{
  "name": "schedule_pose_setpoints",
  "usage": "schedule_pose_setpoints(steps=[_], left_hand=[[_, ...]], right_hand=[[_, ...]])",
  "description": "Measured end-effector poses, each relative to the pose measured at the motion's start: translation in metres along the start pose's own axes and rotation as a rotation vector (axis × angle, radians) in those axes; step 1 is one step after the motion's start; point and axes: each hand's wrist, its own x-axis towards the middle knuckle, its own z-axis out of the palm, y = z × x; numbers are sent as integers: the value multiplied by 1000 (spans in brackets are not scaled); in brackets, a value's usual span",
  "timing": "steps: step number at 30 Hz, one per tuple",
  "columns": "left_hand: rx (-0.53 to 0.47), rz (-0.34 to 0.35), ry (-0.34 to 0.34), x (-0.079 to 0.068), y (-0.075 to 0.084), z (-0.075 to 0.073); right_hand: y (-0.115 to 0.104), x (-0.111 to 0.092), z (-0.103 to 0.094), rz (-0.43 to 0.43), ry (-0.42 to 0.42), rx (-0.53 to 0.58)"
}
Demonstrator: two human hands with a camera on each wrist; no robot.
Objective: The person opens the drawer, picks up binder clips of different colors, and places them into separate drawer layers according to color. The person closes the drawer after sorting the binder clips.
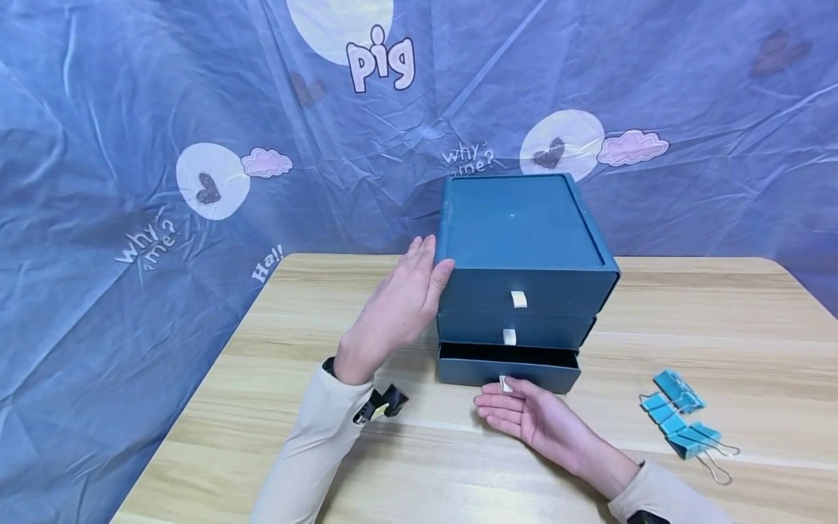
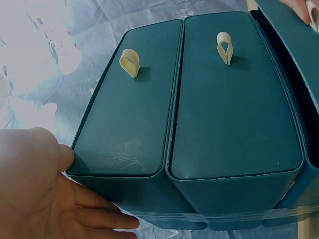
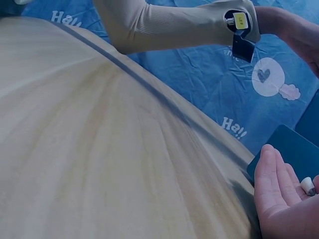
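A dark blue three-drawer unit [image 1: 524,222] is braced by two bare hands on a wood-grain tabletop [image 1: 262,407], where it is set toward the far edge, right of the middle. The left hand [image 1: 399,302] is laid along the unit's left side with its fingers extended, nothing being clasped; its thumb is rested at the front corner. By the right hand [image 1: 537,422], palm turned up, the white lower pull tab [image 1: 503,383] is pinched between thumb and fingers, the other fingers being stretched out below the drawer front, toward the near edge.

The bottom drawer [image 1: 468,371] is drawn partly out, and a dark strip of its interior is exposed. The middle and top drawers are closed, each fitted with a looped white tab, the upper one [image 1: 519,299] and the middle one [image 1: 509,336]. Clear tape [image 2: 239,215] is seen stretched across the unit's side in the left wrist view.

Toward the tabletop's right edge, nearer the front than the unit, teal binder clips [image 1: 663,413] are clustered close together, their wire handles spread. Light sleeves [image 1: 314,437] are worn on both arms. Behind the far edge, a creased blue cloth [image 1: 131,87] is hung, printed with "pig", "why me?", hearts and pink clouds.
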Motion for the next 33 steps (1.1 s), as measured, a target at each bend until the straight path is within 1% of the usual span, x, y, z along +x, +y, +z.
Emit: schedule_pose_setpoints(steps=[5, 15, 29, 33], left_hand=[[-1, -4, -3, -1, 0, -1], [-6, 2, -2, 0, 0, 0], [-13, 3, -9, 0, -1, 0], [-9, 1, -7, 0, -1, 0]], right_hand=[[2, -3, 2, 21, 6, 19], [8, -10, 6, 39, 24, 20], [18, -20, 9, 60, -35, 53], [21, -22, 10, 62, -48, 39]])
